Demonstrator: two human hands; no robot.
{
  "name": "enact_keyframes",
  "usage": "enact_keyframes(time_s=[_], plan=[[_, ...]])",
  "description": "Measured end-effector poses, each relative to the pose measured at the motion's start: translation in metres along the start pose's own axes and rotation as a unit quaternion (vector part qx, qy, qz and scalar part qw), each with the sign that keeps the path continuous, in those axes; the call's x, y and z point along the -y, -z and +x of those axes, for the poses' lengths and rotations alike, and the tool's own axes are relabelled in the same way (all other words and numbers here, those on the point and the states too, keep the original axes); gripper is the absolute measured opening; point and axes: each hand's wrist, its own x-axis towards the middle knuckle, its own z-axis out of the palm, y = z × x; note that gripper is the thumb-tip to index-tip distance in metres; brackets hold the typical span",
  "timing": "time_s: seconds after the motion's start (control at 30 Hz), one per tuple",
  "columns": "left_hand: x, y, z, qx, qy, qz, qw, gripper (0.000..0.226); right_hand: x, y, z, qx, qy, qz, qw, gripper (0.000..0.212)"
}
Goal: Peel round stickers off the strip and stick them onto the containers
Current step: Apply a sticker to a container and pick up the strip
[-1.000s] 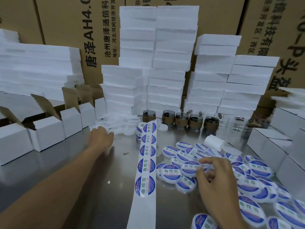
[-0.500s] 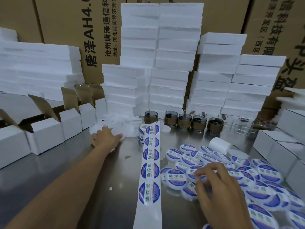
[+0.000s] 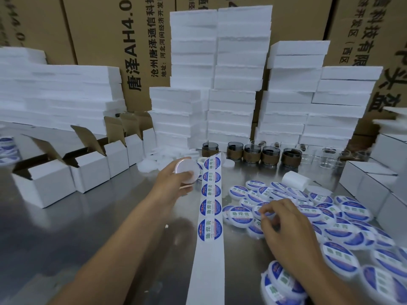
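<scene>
The left hand (image 3: 174, 183) is raised just above the worktop (image 3: 88, 238) and grips a blank white round container (image 3: 186, 172) by its rim, fingers and thumb curled round it, its flat face turned up towards the camera. It sits just left of the sticker strip (image 3: 208, 256). The strip runs along the worktop from the near edge away towards the back, with five round blue-and-white stickers (image 3: 210, 230) in a row on its far half and bare white backing on its near half.

The right hand (image 3: 290, 232) lies to the right of the strip, its fingers (image 3: 267, 213) curled over a spread of labelled containers (image 3: 239, 215); whether they pinch anything cannot be told.

Beyond the left hand lies a heap of unlabelled white containers (image 3: 152, 165). Open white cardboard boxes (image 3: 46, 186) line the left side. At the back stand dark jars with brown bands (image 3: 268, 156), clear glass jars (image 3: 330, 160), stacks of white foam slabs (image 3: 240, 62) and brown cartons (image 3: 99, 40). A white roll (image 3: 295, 181) lies near the labelled containers.
</scene>
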Motion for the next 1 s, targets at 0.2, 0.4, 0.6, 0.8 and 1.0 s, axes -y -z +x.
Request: enact_keyframes(time_s=[0.2, 0.4, 0.6, 0.8, 1.0], plan=[[0.007, -0.018, -0.033, 0.009, 0.055, -0.161, 0.985, 0.013, 0.010, -0.002, -0.004, 0.029, 0.023, 0.065, 0.997, 0.014], [0.021, -0.022, -0.049, 0.014, 0.039, -0.123, 0.992, 0.013, 0.030, -0.021, 0.000, 0.138, -0.009, 0.095, 0.986, 0.015], [0.023, -0.025, -0.051, 0.007, 0.039, -0.130, 0.991, 0.013, 0.047, -0.049, 0.002, 0.130, -0.019, 0.034, 0.991, 0.038], [0.022, -0.021, -0.049, 0.016, 0.019, -0.161, 0.987, 0.016, 0.038, -0.043, 0.005, 0.037, -0.132, 0.275, 0.952, 0.030], [0.022, -0.023, -0.048, 0.054, 0.053, -0.158, 0.984, 0.016, 0.032, -0.029, 0.013, -0.046, -0.145, 0.446, 0.882, 0.036]])
